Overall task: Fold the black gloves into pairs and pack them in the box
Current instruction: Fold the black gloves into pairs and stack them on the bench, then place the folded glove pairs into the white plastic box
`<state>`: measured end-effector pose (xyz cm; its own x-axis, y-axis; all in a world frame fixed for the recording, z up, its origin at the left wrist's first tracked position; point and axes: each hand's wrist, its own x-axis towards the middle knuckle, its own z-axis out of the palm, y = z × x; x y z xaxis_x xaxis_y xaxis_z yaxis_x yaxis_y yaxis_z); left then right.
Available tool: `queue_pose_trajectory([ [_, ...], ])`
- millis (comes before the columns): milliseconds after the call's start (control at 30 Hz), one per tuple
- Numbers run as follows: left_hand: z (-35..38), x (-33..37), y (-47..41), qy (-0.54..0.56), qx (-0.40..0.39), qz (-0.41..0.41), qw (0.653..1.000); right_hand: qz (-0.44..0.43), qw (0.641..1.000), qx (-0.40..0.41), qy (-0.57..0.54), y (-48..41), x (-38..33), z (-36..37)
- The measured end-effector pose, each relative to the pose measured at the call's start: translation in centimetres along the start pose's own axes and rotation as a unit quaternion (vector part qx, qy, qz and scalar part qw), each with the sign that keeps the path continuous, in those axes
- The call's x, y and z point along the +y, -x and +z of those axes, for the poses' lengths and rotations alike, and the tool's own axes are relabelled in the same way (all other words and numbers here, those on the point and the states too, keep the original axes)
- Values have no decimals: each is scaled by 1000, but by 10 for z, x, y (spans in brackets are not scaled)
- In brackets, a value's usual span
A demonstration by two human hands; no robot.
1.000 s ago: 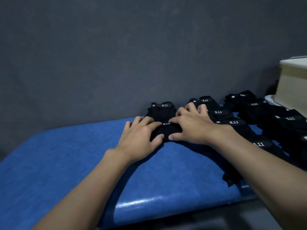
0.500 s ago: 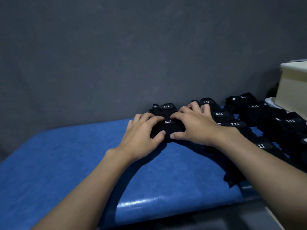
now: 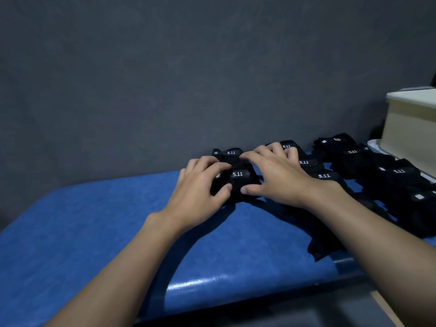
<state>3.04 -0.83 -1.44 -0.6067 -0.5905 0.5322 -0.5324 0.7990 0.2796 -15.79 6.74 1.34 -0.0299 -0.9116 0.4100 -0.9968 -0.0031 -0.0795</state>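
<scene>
Glove bundle [image 3: 237, 185] is lying between both hands on the blue mat [image 3: 94, 232]. The left hand [image 3: 198, 187] and right hand [image 3: 276, 178] are pinching it, thumbs at its near edge and fingers curled over the top, probably pressing the fold tight. Just beyond the grip a folded pair [image 3: 230, 154] is sitting; far right, the box [image 3: 410, 128] is waiting.

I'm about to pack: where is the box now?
Head view, far right edge: the box stands behind the loose black gloves, well right of the right hand gripping the folded gloves.
</scene>
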Motion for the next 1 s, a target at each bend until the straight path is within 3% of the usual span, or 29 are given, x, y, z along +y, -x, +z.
queue_pose_trajectory([
  [467,-11,40,-22,11,26,2,1000,-29,999,31,-33,16,39,-28],
  [733,9,139,-35,50,9,12,999,-42,997,34,-52,64,119,-69],
  [1000,39,254,-52,40,-71,18,997,-28,998,-5,-58,132,194,-112],
])
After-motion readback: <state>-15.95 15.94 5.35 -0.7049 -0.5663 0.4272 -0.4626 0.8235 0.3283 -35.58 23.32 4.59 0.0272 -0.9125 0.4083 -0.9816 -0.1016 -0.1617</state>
